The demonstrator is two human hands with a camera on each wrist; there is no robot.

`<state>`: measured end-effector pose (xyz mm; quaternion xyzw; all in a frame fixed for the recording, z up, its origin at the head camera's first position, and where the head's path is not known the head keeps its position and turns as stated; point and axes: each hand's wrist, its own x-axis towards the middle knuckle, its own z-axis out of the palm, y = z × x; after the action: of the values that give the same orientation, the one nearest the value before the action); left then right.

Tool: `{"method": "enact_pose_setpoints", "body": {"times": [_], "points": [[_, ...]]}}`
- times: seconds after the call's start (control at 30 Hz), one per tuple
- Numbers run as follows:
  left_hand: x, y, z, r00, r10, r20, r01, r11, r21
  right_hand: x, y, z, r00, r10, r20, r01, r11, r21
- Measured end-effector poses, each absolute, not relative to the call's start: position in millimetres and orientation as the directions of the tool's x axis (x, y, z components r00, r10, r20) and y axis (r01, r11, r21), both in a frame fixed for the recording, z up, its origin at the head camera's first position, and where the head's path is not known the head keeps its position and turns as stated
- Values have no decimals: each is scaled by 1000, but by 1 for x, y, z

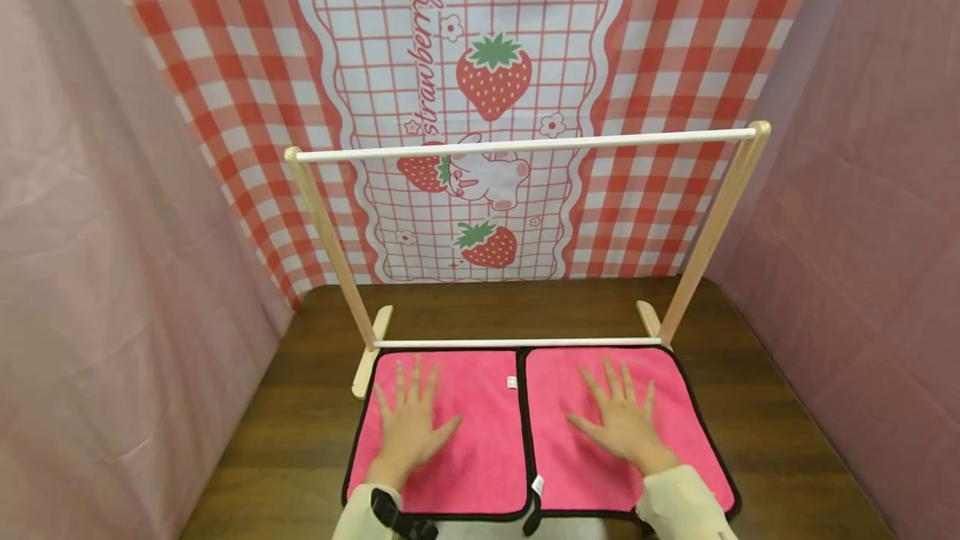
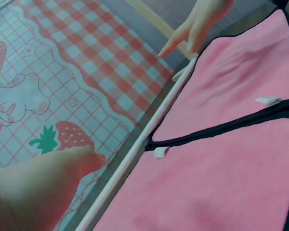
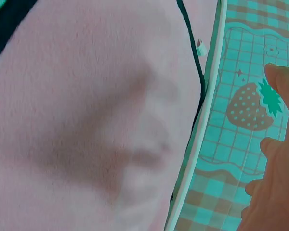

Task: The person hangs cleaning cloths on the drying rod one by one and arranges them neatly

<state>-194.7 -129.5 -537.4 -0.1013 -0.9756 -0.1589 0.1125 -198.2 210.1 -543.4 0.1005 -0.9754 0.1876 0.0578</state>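
So both hands are hovering palm-down over two pink cloths here. The left hand (image 1: 408, 427) is hanging above the left cloth (image 1: 480, 448), and the right hand (image 1: 621, 423) is doing the same over the right cloth (image 1: 555, 440). Fingers on both are sitting well apart, gripping nothing, and the right wrist view is catching a blurry hand shadow falling on the fabric.

The cloths are lying flat, side by side on the brown table (image 1: 247, 465), their black edges running together down the middle. A wooden rack (image 1: 525, 145) is standing upright right behind them, its lower white bar running just beside their far edges. Behind that, a strawberry-print sheet (image 1: 495, 90) is hanging, and pink curtains (image 1: 112, 232) are draping down both sides.
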Motion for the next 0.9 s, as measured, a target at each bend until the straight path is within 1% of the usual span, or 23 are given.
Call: {"method": "enact_pose_setpoints", "body": {"times": [0.27, 0.5, 0.7, 0.9], "points": [[-206, -158, -516, -955, 76, 286, 184, 911, 370, -198, 227, -545, -978, -156, 138, -196, 913, -357], [-225, -187, -505, -946, -13, 325, 146, 876, 460, -196, 239, -555, -980, -138, 140, -180, 917, -357], [-243, -205, -499, -906, -68, 419, 166, 851, 498, -193, 245, -564, -987, -123, 106, -154, 916, -371], [-260, -218, -494, -853, -105, 511, 235, 797, 557, -191, 249, -575, -988, -118, 100, -147, 914, -378]]}}
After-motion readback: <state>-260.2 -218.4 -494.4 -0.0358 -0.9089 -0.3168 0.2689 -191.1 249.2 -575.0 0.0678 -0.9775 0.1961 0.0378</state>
